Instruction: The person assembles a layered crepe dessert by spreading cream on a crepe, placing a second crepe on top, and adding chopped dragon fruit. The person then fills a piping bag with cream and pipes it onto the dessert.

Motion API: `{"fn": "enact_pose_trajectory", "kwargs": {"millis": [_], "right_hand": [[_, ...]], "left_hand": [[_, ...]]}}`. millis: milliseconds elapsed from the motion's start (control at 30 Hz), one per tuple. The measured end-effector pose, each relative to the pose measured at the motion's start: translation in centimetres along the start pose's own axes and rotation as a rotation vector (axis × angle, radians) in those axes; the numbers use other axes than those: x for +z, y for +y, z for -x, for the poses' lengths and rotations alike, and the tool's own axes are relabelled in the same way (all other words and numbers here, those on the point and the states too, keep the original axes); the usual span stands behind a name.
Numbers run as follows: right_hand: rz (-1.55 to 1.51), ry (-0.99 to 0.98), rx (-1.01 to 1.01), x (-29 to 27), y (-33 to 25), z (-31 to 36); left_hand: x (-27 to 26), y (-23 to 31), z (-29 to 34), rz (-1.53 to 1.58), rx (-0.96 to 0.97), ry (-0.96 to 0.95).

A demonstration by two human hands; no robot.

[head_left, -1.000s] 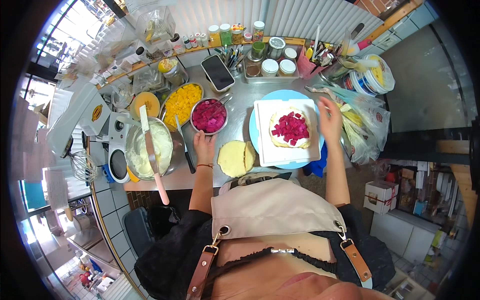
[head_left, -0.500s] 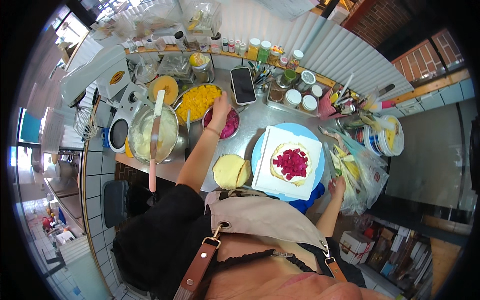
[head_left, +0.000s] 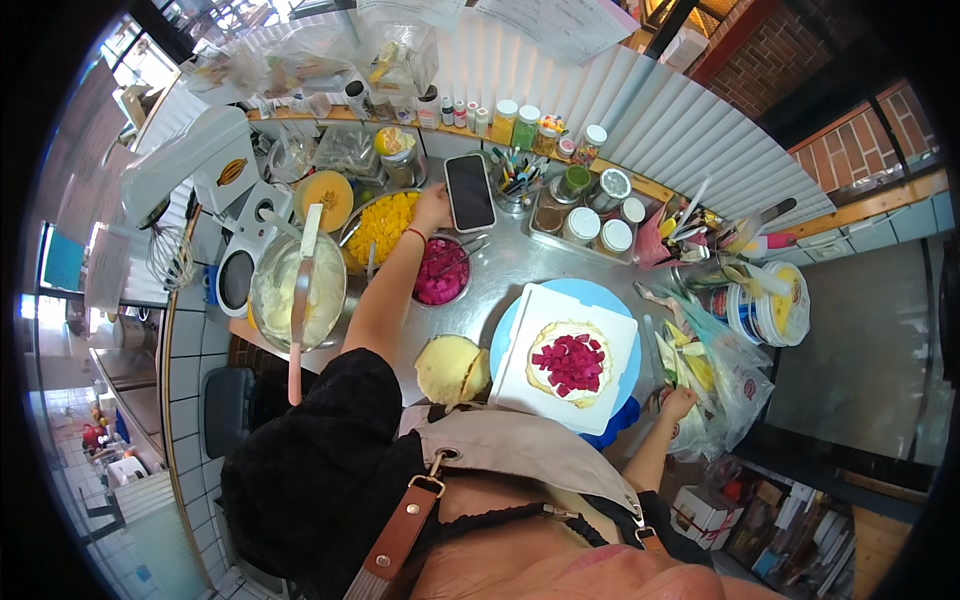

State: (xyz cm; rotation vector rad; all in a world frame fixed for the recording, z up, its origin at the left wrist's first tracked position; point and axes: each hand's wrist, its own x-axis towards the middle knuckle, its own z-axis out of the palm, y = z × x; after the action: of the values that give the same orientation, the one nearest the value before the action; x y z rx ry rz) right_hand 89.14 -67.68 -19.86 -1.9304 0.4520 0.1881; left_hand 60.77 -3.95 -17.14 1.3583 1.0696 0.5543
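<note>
My left hand [head_left: 433,208] is stretched forward to the far side of a bowl of diced yellow fruit [head_left: 382,228], close beside a dark-screened phone [head_left: 470,193]. Its fingertips are hidden. Under that wrist sits a metal bowl of magenta fruit cubes [head_left: 440,272] with metal tongs [head_left: 472,246] in it. My right hand [head_left: 680,402], fingers curled, is by a clear plastic bag [head_left: 735,392] with yellow-green peelings; whatever it holds cannot be made out. Between my arms, a cream-topped cake layer with magenta cubes [head_left: 570,364] lies on a white board [head_left: 507,385] over a blue round stand [head_left: 632,375].
Pale sponge cake rounds [head_left: 450,368] lie left of the stand. A mixing bowl of cream [head_left: 325,300] has a pink-handled spatula [head_left: 297,360] across it, near a white stand mixer [head_left: 195,165]. A tray of jars [head_left: 583,228] and white buckets [head_left: 785,310] stand at right.
My left hand has moved from over the magenta fruit bowl to the phone's left side. Tongs now show in that bowl. The view has shifted, and my right hand sits slightly nearer.
</note>
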Motion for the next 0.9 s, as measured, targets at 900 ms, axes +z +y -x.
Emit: {"fn": "enact_pose_trajectory", "kwargs": {"millis": [900], "right_hand": [[-0.522,0.316,-0.608,1.3,-10.3,8.9]], "left_hand": [[2.8,3.0,6.6,0.287,-0.161,0.150]]}}
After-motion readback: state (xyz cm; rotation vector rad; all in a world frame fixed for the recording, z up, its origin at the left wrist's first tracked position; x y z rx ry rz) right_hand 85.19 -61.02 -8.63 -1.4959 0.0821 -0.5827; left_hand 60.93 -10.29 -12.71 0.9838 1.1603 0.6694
